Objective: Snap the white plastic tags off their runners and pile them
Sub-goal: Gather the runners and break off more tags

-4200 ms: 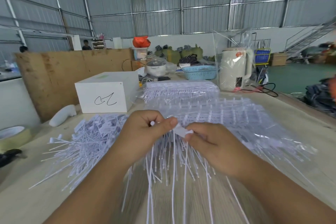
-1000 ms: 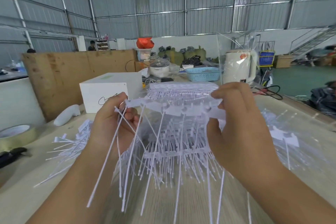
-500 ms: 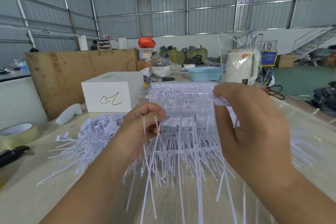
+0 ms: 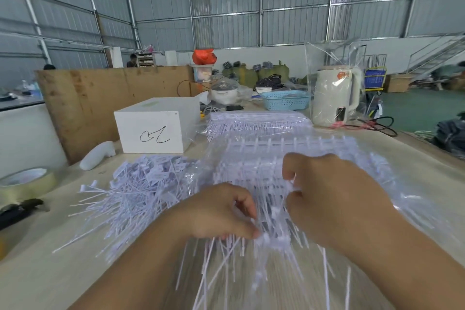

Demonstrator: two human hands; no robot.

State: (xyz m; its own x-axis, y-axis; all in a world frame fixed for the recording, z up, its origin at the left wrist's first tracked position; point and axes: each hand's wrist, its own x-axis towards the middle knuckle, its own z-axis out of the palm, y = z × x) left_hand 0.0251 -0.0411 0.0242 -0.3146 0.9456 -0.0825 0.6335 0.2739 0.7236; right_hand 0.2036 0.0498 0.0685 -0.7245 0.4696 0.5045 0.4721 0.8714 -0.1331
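The left hand (image 4: 221, 211) and the right hand (image 4: 334, 199) are blurry, and their fingertips hide in the white tags (image 4: 264, 231), so what they hold is hard to tell. The tags near the bottom smear into streaks. The tape roll (image 4: 25, 182) is cut off at the left edge.

near centre: both hands, left hand (image 4: 221, 211) beside right hand (image 4: 334, 199), on the tags on runners (image 4: 264, 158) | left: pile of tags (image 4: 141, 189) on the table (image 4: 37, 272) | far left edge: tape roll (image 4: 25, 181) | behind pile: box (image 4: 156, 128) | far right: kettle (image 4: 334, 98) (inside a bag), basket (image 4: 285, 99) to its left
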